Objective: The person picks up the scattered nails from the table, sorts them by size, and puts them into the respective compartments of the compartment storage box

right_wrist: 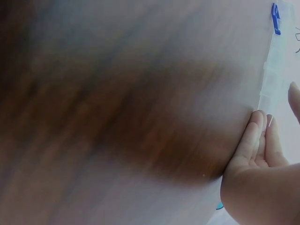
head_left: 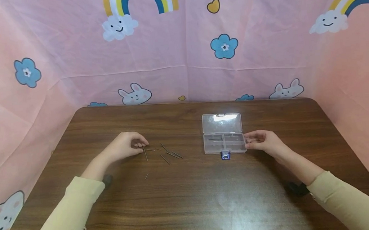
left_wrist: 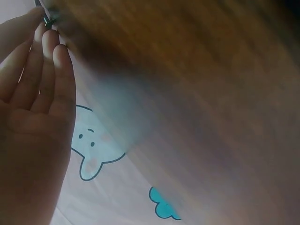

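On the smooth brown wood table [head_left: 191, 201], the left hand [head_left: 126, 145] pinches a thin metal nail [head_left: 145, 154]; the right hand [head_left: 262, 140], fingers loose, touches the clear plastic box [head_left: 223, 133].

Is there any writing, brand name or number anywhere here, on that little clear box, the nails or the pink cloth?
No readable text in any view.
Clear plastic box: no label or brand shows; its blue latch is plain.
Nails: too small to show any marking.
Pink backdrop: only pictures, namely rainbows, clouds, flowers, hearts and rabbits, no words or numbers.
Both wrist views are blurred and show no writing.
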Action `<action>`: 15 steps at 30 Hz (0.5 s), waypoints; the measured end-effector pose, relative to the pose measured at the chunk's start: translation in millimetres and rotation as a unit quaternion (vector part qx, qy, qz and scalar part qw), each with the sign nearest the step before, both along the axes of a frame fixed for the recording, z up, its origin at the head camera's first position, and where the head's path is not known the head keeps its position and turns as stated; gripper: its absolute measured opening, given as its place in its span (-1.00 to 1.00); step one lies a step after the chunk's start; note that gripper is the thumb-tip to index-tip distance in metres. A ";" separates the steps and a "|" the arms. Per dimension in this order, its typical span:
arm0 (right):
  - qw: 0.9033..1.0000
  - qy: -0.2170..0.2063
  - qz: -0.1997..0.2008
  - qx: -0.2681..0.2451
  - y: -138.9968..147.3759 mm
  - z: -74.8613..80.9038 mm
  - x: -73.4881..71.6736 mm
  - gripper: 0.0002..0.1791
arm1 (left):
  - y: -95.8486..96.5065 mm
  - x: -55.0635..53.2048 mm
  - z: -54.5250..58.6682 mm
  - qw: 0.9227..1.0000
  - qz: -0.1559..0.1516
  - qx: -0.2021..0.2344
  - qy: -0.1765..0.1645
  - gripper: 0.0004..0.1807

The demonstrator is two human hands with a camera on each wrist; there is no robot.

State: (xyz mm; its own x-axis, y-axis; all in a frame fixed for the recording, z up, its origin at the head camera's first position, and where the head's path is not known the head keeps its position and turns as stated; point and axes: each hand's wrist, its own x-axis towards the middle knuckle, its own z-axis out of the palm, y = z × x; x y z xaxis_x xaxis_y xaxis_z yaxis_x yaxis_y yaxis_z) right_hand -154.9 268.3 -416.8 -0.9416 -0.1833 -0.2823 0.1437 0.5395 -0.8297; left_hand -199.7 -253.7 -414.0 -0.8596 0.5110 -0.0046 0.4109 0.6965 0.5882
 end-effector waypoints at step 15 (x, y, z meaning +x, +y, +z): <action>1.000 -0.007 -0.006 -0.017 0.2 0.6 0.6 -0.42 | 2.1 -0.5 -0.7 1.000 -0.001 -0.016 0.003 -0.81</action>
